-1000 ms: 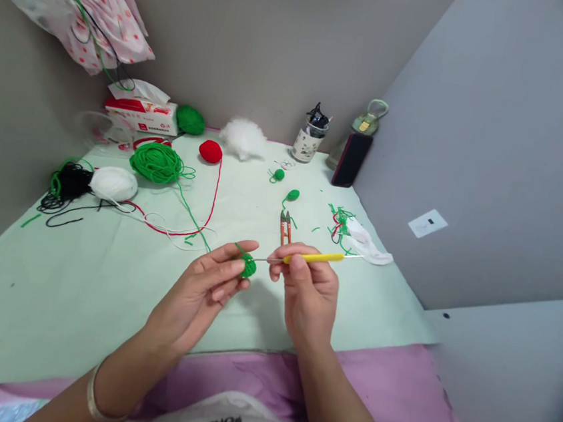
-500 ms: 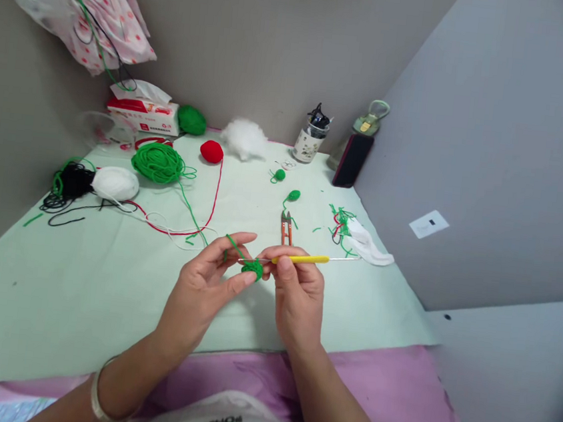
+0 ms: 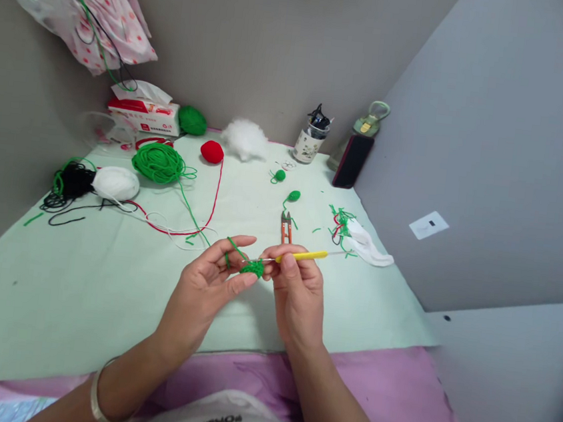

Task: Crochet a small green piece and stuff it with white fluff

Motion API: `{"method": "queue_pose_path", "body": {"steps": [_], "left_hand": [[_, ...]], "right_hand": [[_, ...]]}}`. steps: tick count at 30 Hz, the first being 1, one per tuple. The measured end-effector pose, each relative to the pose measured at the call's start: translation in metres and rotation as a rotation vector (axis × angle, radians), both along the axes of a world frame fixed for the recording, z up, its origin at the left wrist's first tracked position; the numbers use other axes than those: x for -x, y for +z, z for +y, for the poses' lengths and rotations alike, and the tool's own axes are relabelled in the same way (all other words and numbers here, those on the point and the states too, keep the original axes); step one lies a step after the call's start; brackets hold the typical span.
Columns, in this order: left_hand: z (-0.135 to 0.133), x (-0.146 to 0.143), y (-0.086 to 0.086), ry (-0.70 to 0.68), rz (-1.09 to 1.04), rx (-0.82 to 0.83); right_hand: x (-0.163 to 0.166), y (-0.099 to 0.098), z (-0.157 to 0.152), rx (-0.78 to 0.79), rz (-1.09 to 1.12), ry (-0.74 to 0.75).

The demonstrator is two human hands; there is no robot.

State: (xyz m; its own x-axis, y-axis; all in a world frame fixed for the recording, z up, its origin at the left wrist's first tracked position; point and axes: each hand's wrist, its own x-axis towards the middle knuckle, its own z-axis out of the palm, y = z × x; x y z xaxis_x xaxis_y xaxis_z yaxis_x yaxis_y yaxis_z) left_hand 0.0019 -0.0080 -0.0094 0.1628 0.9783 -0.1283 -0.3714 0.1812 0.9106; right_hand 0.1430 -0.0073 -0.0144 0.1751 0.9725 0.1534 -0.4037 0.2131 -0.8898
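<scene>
Between the thumb and fingers of my left hand [image 3: 206, 284] is a small green crochet piece [image 3: 252, 269]. Green yarn runs over the raised left index finger and leads back to the loose green yarn skein [image 3: 158, 162]. My right hand [image 3: 299, 293] grips a crochet hook [image 3: 309, 255] by its yellow handle, thumb on top. The hook's metal tip meets the top edge of the green piece; the exact stitch is too small to make out. Just beyond the right hand lie thread snips [image 3: 286, 227] with orange handles.
Small green crocheted balls [image 3: 294, 195] lie past the snips. A red yarn ball [image 3: 212, 152], white yarn [image 3: 116, 183], black yarn [image 3: 74, 180] and white stuffing [image 3: 244, 139] sit further back. Yarn scraps [image 3: 342, 221], a phone [image 3: 353, 161] and a pen jar [image 3: 311, 141] are at right.
The crochet hook has tilted, its rear end rising slightly, and its tip has drawn a little to the right at the green piece. Both hands keep their grip.
</scene>
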Motion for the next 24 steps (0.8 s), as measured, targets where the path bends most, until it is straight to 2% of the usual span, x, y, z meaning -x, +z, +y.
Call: {"method": "queue_pose_path", "body": {"steps": [8, 13, 20, 24], "left_hand": [[0.000, 0.001, 0.007, -0.012, -0.049, 0.008], [-0.001, 0.005, 0.009, -0.014, -0.046, -0.001], [-0.002, 0.007, 0.011, 0.003, -0.019, -0.003], [-0.001, 0.007, 0.008, 0.042, 0.035, -0.047]], "right_hand": [[-0.003, 0.001, 0.002, 0.000, 0.050, 0.065], [-0.005, 0.003, 0.002, 0.004, -0.011, 0.061], [-0.010, 0.001, 0.000, -0.094, -0.126, 0.079], [-0.012, 0.003, -0.004, -0.174, -0.231, 0.028]]}}
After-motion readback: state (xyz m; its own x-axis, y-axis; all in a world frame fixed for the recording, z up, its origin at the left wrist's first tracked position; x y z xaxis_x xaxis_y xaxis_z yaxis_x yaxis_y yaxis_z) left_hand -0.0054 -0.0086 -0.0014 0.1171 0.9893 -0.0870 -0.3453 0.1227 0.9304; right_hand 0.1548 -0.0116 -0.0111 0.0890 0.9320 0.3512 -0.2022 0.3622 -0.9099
